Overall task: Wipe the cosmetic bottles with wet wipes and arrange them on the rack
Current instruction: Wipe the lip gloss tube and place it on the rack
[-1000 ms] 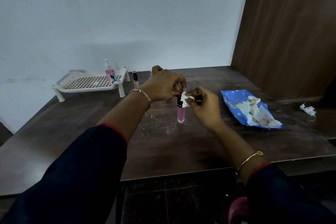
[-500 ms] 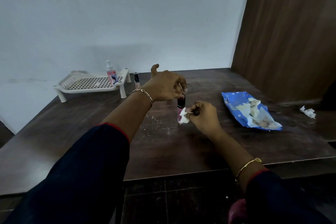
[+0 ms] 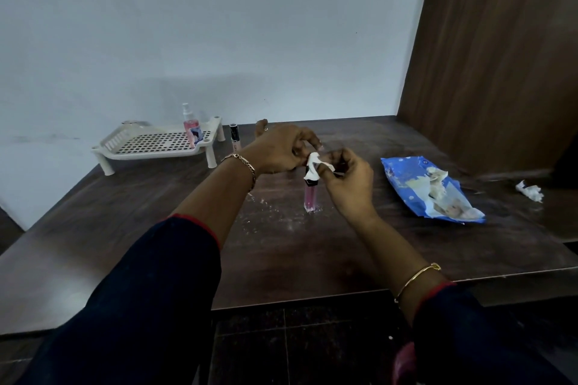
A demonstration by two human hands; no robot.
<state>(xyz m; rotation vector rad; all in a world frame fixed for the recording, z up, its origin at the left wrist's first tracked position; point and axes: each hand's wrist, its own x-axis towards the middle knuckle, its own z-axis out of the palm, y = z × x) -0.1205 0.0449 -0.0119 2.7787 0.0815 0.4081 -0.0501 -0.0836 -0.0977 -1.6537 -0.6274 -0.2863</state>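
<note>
A slim pink lip gloss tube (image 3: 310, 198) with a black cap stands upright on the dark wooden table (image 3: 150, 222). My left hand (image 3: 278, 150) pinches its cap from above. My right hand (image 3: 347, 178) presses a small white wet wipe (image 3: 314, 166) against the cap. The white perforated rack (image 3: 156, 145) stands at the back left, with a pink spray bottle (image 3: 190, 126) upright on its right side. Another small tube with a black cap (image 3: 234, 137) stands on the table just right of the rack.
A blue wet wipe pack (image 3: 416, 187) lies open to the right, a wipe sticking out of it. A crumpled used wipe (image 3: 530, 191) lies further right. White crumbs dot the table near the tube. A brown wooden panel rises at the right; a white wall stands behind.
My right hand has moved the wipe from the tube's pink body back up to the black cap. My left hand stays on the cap, and the tube has not moved.
</note>
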